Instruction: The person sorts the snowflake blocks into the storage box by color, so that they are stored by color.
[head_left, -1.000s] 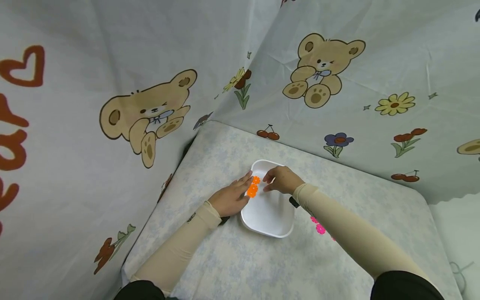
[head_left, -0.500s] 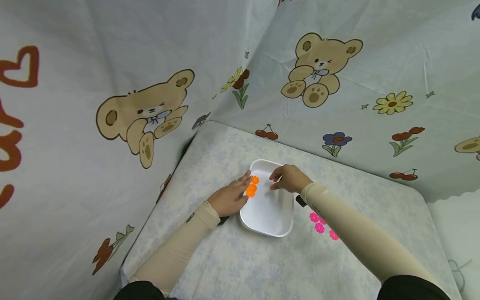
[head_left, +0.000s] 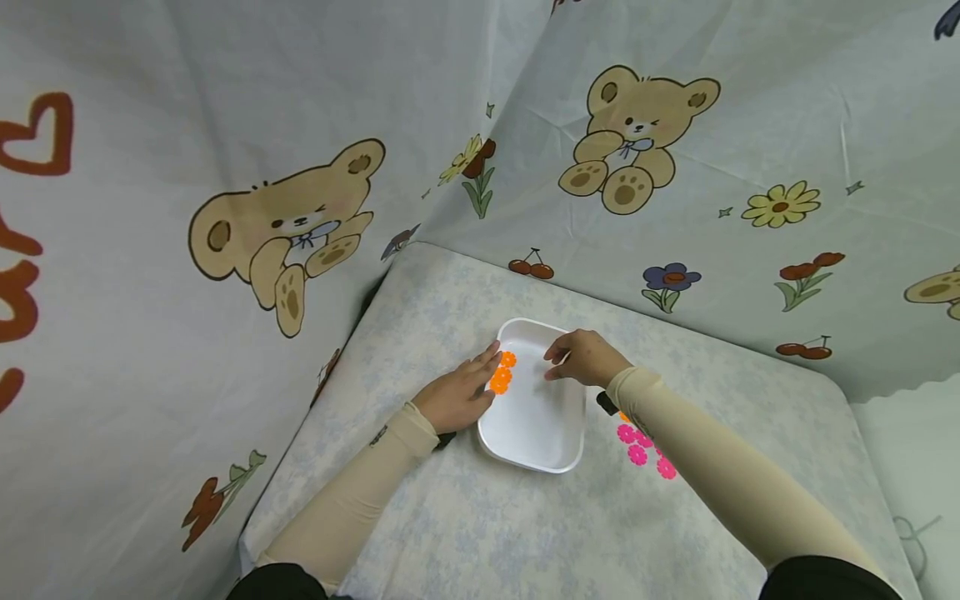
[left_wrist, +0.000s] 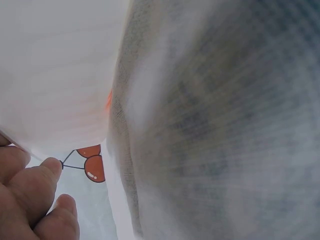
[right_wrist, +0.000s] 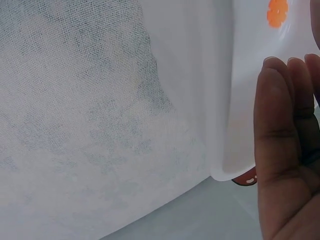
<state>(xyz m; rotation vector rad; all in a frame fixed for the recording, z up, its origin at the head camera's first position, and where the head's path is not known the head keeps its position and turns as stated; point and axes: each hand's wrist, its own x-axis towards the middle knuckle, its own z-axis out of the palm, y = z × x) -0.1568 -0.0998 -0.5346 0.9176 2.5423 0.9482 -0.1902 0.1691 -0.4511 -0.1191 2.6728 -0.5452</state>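
Observation:
A white tray (head_left: 542, 433) with rounded corners stands on the cloth. Orange flower-shaped pieces (head_left: 501, 380) lie inside it along the left wall. My left hand (head_left: 456, 398) rests at the tray's left rim, fingers extended, beside these pieces. In the left wrist view, fingertips (left_wrist: 52, 167) touch the tray's outer side. Over the right part of the tray is my right hand (head_left: 592, 358), its thumb and fingers loosely bent and apart, with nothing visible between them. The right wrist view has an orange piece (right_wrist: 277, 12) beyond those fingers (right_wrist: 275, 115).
Several pink flower-shaped pieces (head_left: 637, 454) lie on the cloth right of the tray, partly under the right forearm. An orange piece (head_left: 624, 417) shows beside the right wrist. A bear-printed curtain (head_left: 450, 83) rises behind the table (head_left: 420, 317).
My right hand has moved right, away from the orange pieces in the tray. More of the pink pieces now show beside the forearm. My left hand stays at the rim.

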